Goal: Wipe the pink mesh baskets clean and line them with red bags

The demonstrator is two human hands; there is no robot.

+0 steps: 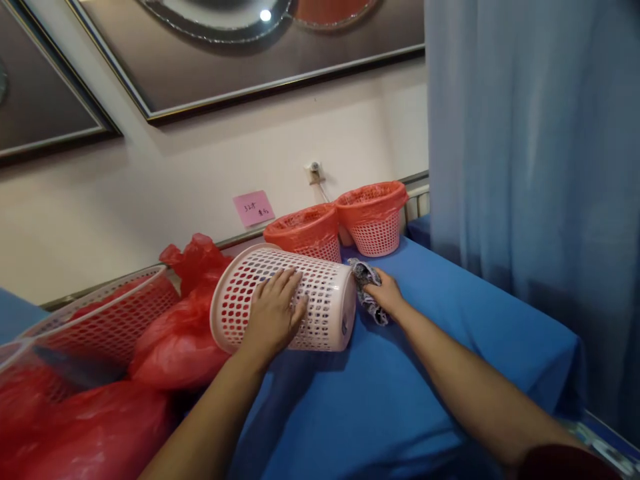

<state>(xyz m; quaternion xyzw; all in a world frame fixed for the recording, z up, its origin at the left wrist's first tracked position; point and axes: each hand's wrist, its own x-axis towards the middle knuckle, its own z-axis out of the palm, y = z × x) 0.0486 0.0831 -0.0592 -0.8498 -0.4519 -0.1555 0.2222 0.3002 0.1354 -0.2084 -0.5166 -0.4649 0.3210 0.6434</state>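
Observation:
A white perforated plastic waste basket point(313, 287) lies on its side above the blue cloth, its closed base turned to the right. My left hand point(276, 308) grips it from above, fingers draped over the wall and thumb apart. In my right hand point(384, 293) is a bunched grey patterned cloth point(369, 288), pinched by the fingers close beside the basket's base. Whether the cloth touches the base I cannot tell. Just behind stand two more waste baskets, the nearer basket point(320, 248) and the farther basket point(376, 237), both lined with red bags.
Full red plastic bags point(183, 340) and a larger white basket point(143, 313) crowd the left. Blue cloth point(320, 413) covers the surface. A pink note point(254, 209) is on the wall, below framed pictures point(300, 73). A blue curtain point(520, 147) hangs at right.

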